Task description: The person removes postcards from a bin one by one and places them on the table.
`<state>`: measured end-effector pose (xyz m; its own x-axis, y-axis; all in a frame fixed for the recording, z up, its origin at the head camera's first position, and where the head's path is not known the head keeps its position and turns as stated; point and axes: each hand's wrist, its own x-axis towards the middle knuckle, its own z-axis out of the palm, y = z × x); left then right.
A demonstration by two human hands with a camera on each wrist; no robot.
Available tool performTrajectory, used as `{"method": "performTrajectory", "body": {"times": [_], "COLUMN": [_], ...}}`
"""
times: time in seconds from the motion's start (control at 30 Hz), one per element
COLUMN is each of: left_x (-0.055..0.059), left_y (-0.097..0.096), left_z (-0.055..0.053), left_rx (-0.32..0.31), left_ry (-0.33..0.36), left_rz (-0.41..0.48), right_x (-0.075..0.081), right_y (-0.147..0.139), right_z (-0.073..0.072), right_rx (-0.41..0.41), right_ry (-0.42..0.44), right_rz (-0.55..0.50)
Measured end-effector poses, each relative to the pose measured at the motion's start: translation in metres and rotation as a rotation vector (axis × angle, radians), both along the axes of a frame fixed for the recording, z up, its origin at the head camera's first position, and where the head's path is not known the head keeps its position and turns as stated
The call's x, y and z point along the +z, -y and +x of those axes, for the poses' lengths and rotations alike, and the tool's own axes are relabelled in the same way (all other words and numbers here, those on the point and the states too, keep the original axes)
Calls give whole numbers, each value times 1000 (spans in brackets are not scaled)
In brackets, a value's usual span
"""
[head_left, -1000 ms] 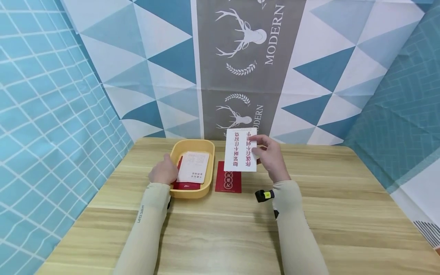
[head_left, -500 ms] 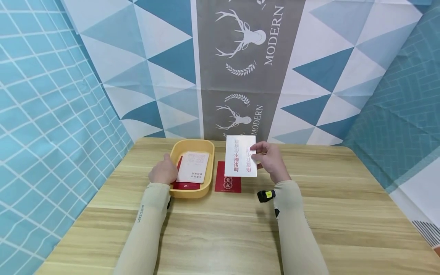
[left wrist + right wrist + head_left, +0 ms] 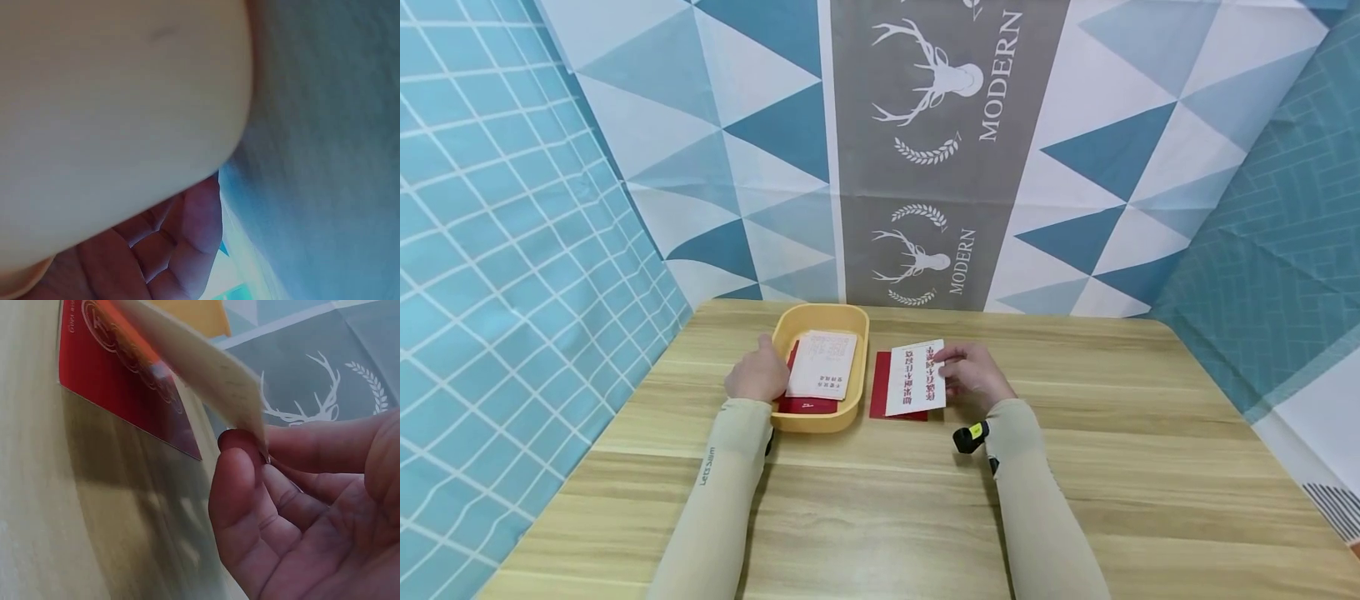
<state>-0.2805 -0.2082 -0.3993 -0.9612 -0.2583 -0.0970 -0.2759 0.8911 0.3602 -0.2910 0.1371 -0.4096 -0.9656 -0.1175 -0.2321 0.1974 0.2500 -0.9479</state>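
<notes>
At the left of the head view, the person's left hand [image 3: 757, 372] grips the left wall of a yellow tray [image 3: 817, 424], fingers bent around its outside; the hold is probably there to keep the tray from sliding. Inside the tray lies a stack of white cards [image 3: 822, 365], printed side up, over a red card [image 3: 808, 407] that shows at the stack's left and lower edges. The stack perhaps sits shallowly so that its top sheet is easy to pick up.

Just right of the tray, near the middle of the frame, a red folder [image 3: 880, 385] with round emblems lies flat on the table [image 3: 880, 517]. Above it, covering most of it in this view, is the white card [image 3: 913, 379]; whether its lower edge touches the folder cannot be told.

The card's red lettering faces up toward the head camera. Its long axis runs from the bottom to the top of the frame, and the two printed lines follow it.

At the card's right, the right hand [image 3: 976, 371] pinches that edge between thumb and fingers, likely to leave the print uncovered and the card easy to tilt.
</notes>
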Motion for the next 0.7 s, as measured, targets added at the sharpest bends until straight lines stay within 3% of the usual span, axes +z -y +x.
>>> {"method": "performTrajectory", "body": {"times": [0.33,0.7], "left_x": [0,2], "left_y": [-1,-2], "left_z": [0,1], "left_rx": [8,13], "left_ry": [13,13], "left_rz": [11,14], "right_x": [-5,-9], "right_y": [5,9], "right_z": [2,0], "right_rx": [34,36], "right_ry": [-8,-45], "right_rz": [16,148]}}
